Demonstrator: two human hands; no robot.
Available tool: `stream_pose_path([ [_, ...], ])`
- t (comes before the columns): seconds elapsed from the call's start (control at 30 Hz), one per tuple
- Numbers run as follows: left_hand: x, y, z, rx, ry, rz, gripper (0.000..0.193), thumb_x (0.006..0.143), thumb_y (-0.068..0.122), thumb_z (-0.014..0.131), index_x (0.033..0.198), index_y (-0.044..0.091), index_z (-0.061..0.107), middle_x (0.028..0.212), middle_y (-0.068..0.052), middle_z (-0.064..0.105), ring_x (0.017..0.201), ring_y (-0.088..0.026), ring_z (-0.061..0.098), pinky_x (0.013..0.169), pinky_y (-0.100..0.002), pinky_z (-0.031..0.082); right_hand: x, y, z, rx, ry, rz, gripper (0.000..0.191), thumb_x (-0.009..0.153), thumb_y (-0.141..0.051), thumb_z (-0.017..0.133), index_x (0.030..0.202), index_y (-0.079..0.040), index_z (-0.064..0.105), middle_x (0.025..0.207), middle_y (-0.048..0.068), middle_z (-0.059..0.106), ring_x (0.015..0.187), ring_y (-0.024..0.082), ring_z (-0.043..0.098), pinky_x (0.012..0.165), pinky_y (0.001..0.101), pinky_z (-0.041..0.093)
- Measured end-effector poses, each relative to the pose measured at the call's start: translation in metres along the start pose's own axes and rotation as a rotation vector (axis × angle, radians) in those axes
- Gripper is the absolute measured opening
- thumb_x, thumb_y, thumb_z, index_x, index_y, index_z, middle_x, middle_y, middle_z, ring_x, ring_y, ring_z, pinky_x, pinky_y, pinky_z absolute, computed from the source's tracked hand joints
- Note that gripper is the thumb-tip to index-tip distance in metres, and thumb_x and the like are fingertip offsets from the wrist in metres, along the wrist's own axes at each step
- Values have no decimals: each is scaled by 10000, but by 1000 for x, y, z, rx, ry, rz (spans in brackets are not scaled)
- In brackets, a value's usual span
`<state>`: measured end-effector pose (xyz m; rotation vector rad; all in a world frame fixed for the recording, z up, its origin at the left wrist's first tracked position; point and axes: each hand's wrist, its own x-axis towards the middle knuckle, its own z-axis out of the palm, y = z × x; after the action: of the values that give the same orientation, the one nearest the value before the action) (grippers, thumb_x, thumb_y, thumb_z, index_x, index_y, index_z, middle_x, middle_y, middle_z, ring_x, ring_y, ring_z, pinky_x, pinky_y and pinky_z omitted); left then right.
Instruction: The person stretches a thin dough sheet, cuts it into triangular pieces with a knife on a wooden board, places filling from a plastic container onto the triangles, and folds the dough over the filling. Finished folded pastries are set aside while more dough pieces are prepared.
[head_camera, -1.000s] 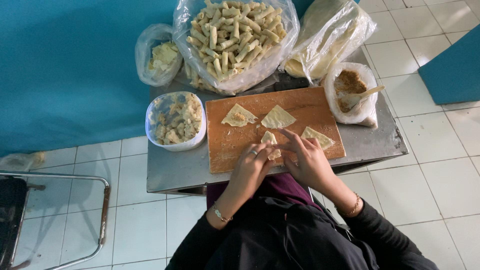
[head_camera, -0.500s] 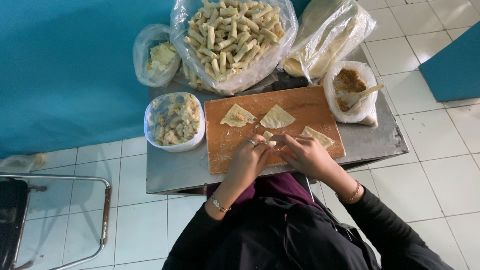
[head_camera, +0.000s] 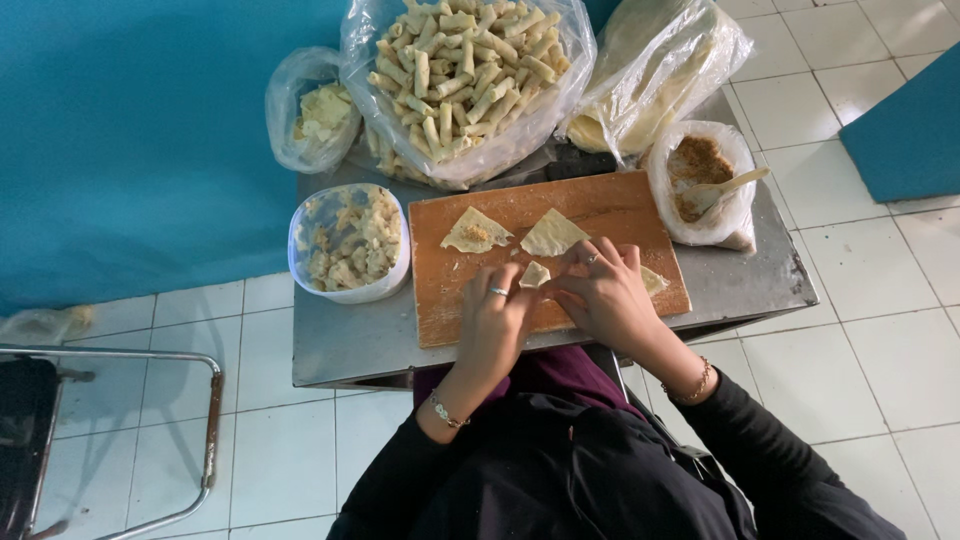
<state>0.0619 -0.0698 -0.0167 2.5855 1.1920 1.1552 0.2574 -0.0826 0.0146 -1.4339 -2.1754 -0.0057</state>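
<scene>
**Both hands folding one small wrapper on the board**

At the near edge of the wooden board (head_camera: 610, 205), your left hand (head_camera: 497, 318) and right hand (head_camera: 603, 290) meet over a small pale wrapper (head_camera: 535, 274). Your fingers on both sides are pinched together on its edges, the left from its left side, the right from its right and top, so the piece lies pressed flat against the wood while you work it. Holding it from two sides likely keeps any filling from slipping out.

Farther up the board lie two more triangles: a filled wrapper (head_camera: 474, 231) with a brown dab in its middle, and a plain wrapper (head_camera: 552, 233) just beside it. A further piece peeks out from under your right hand, mostly hidden.

Supplies ring the board within easy reach on the counter (head_camera: 730, 290). To your left stands a white bowl (head_camera: 349, 244) of pale chopped pieces. To your right, a small bag of brown filling (head_camera: 697, 172) holds a wooden spoon (head_camera: 728, 188), its handle pointing outward. Behind the board sits a large clear bag of finished rolls (head_camera: 462, 70), flanked by a small bag (head_camera: 315, 115) and a bag of flat sheets (head_camera: 655, 75).
</scene>
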Motion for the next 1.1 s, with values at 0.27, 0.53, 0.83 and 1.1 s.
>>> stream_pose_path([
  [0.27, -2, -6, 2, 16, -34, -4, 197, 917, 256, 738, 1003, 82, 771, 1226, -67, 578, 1177, -277, 528, 963, -467, 411, -11, 6, 12, -93, 107, -117, 130, 889, -289, 759, 1009, -252, 795, 1023, -112, 735, 1043, 106, 625, 873, 416, 361],
  [0.53, 7, -4, 5, -66, -109, -280, 197, 883, 308, 762, 957, 132, 812, 1043, -61, 550, 1103, -276, 486, 946, -460, 362, -6, 8, 12, -158, 126, -149, 172, 850, -384, 772, 940, -238, 789, 1009, -114, 730, 1099, 141, 581, 895, 496, 340],
  [0.83, -9, -1, 12, 195, -21, -69, 163, 908, 224, 715, 1036, 162, 796, 1266, -53, 582, 1261, -276, 477, 967, -509, 280, -8, 2, 16, -189, 119, -107, 136, 821, -272, 773, 952, -288, 806, 1073, -56, 721, 1194, 200, 530, 911, 522, 302],
  [1.1, -3, -11, 20, 134, -48, -65, 233, 957, 241, 673, 1161, 205, 780, 1291, -27, 571, 1297, -298, 458, 911, -534, 272, -11, -1, 18, -153, 164, -90, 156, 857, -327, 770, 992, -250, 768, 1099, -99, 720, 1141, 155, 576, 911, 523, 300],
])
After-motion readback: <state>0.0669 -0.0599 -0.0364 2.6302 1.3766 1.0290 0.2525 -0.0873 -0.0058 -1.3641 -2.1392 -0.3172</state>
